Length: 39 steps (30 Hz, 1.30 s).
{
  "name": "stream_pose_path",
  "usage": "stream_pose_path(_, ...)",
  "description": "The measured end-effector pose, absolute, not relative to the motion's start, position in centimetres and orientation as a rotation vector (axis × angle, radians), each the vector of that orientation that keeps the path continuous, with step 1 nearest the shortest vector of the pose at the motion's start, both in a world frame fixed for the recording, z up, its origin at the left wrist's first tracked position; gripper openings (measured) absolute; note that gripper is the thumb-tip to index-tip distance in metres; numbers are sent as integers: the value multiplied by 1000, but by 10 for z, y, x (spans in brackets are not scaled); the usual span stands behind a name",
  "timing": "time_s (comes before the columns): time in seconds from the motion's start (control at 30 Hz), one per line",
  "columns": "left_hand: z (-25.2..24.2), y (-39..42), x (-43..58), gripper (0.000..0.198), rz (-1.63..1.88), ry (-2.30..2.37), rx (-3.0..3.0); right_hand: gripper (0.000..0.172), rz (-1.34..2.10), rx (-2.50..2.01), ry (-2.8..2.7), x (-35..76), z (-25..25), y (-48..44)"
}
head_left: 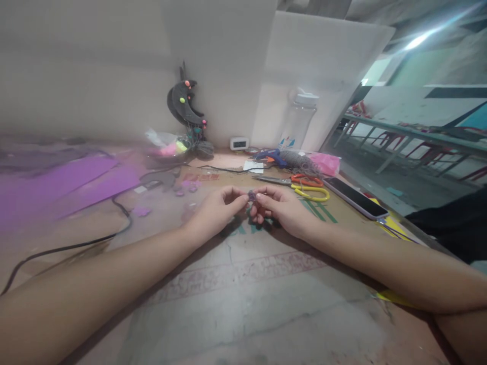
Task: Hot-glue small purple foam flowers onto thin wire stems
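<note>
My left hand and my right hand meet above the middle of a cardboard-covered table. Together they pinch a small purple piece between thumbs and fingertips. Both hands are closed around it; the other fingers are curled under. What the piece is exactly is too small to tell. Both forearms rest low over the table.
Behind the hands lie orange scissors, yellow scissors, a phone, a blue glue gun, grey yarn and a water bottle. Purple foam sheets and a black cable lie left. A black crescent decoration leans on the wall.
</note>
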<state>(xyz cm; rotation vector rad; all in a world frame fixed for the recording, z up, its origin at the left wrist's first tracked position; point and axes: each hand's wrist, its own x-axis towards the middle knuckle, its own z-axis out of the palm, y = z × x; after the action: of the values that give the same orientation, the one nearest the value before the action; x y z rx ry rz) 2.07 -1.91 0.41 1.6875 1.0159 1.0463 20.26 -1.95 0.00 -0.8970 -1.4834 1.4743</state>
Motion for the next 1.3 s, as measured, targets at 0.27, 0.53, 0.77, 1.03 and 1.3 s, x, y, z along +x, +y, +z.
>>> stream_pose_path(0.27,3,-19,20,21,1028,994,1704,34,1387,-932,-1551,203,1,-19)
stream_pose_path(0.53,-7,-13,19,30,1047,963,1700,28,1244,-986,-1625,203,3,-18)
stream_pose_path(0.77,1,-18,18,29,1034,1031,1778,19,1221,-1058,-1712,201,7,-21)
stream_pose_path(1.03,1,-18,19,23,1051,1017,1774,14,1233,-1074,-1752,200,7,-22)
stream_pose_path(1.3,-9,-11,21,35,1111,860,1565,23,1223,-1006,-1677,202,4,-21)
